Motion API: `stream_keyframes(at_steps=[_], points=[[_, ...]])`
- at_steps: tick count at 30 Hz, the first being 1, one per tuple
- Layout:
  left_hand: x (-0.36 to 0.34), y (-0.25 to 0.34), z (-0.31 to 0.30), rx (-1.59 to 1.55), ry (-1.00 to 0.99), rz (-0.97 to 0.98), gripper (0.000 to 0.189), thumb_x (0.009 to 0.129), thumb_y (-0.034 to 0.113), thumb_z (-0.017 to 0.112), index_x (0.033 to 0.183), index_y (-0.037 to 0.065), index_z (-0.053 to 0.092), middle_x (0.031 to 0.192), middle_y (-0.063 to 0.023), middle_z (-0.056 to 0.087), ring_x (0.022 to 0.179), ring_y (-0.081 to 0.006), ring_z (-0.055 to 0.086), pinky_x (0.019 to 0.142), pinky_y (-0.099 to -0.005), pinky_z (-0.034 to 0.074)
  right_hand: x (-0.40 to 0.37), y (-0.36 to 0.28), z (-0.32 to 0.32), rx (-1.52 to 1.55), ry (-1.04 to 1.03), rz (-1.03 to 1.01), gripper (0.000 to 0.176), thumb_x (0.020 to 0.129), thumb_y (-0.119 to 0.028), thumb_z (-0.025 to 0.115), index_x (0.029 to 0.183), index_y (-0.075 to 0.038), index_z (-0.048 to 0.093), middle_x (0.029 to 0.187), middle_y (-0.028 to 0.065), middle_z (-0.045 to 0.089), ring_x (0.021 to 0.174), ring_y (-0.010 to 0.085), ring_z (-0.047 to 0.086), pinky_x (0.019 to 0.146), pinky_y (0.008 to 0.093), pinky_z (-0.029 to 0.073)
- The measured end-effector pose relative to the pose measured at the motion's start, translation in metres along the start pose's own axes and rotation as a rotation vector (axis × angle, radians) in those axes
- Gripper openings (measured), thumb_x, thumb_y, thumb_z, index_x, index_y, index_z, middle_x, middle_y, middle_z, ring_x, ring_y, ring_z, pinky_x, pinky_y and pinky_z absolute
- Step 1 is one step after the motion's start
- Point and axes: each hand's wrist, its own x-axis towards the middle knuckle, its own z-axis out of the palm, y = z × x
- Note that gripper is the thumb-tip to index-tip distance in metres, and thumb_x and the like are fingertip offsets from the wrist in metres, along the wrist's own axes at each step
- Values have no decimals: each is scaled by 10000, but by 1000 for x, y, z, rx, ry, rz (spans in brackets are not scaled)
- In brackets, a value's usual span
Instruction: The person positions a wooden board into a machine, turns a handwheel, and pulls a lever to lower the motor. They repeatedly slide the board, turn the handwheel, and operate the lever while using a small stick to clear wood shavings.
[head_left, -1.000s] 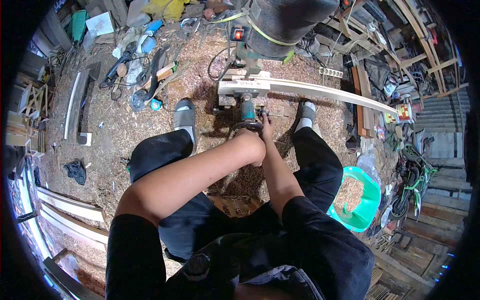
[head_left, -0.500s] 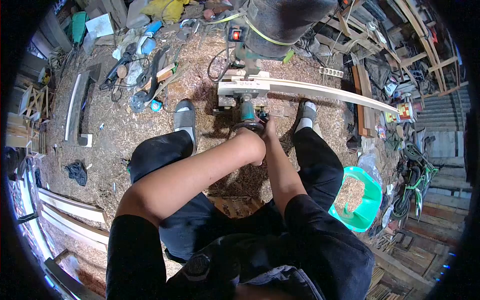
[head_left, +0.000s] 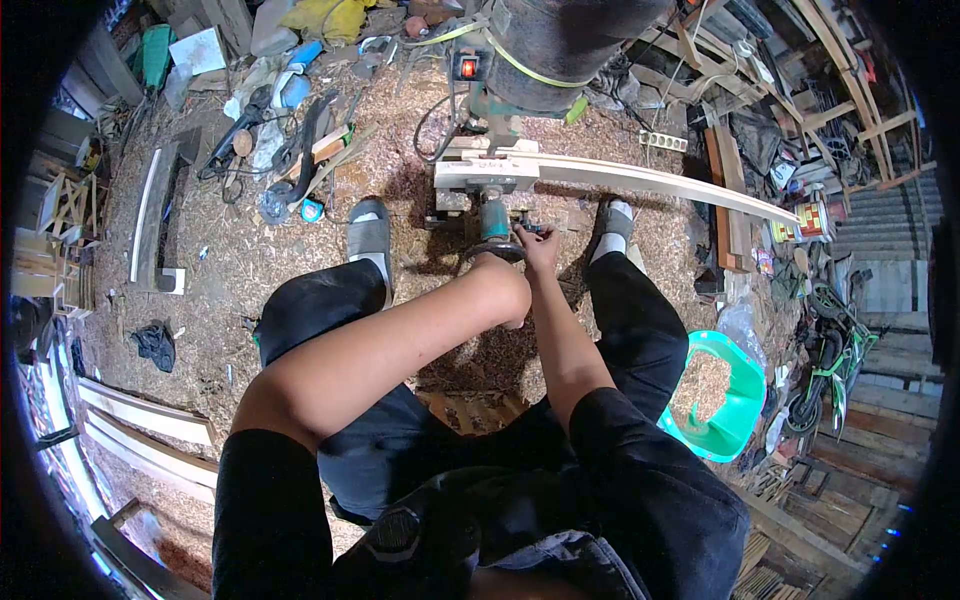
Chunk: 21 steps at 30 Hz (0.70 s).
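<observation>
I have the left hand (head_left: 503,288) at the near end of the machine (head_left: 494,216), fingers hidden, grip untellable. Right of the machine, the right hand (head_left: 541,248) keeps a narrow finger gap; contact is unclear. The long board (head_left: 655,181) extends rightward from the machine.

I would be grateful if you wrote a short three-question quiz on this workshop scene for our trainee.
1. Multiple choice: from beyond the teal cylinder, the long pale board runs toward which picture edge? A) left B) right C) bottom
2. True or false: the green tub stands empty.
3. Short answer: which of the person's hands plainly shows its fingers beside the teal cylinder?

Key:
1. B
2. False; the green tub holds wood shavings.
3. The right hand.
</observation>
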Motion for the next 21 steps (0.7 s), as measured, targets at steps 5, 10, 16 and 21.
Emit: stream_keyframes(at_steps=[5,10,16,21], points=[[-4,0,-4,-9,10,-14,356,874,356,617,1018,67,764,1010,-117,745,892,-292,722,786,-457,561,15,22,-3,-63,22,-111,634,748,-125,878,1155,-52,398,917,65,526,726,140,536,614,299,495],[-10,1,-7,-15,19,-29,329,860,314,613,1005,59,763,983,-122,744,880,-292,724,772,-456,564,-11,-10,0,77,-25,90,580,809,-294,827,1147,-69,413,905,56,521,746,154,551,598,313,472],[-12,-6,-14,10,106,-8,331,863,335,636,983,52,755,967,-128,735,891,-314,711,773,-457,560,7,-6,-26,-16,-172,338,556,917,-608,595,1121,-96,525,971,48,571,753,198,594,627,393,486],[-29,-20,-31,-6,835,125,366,860,307,686,1105,34,681,1127,-159,640,1067,-332,616,957,-469,474,95,-53,-57,-363,-422,151,547,908,-537,658,1157,-50,646,1019,114,692,805,211,652,707,388,518]])
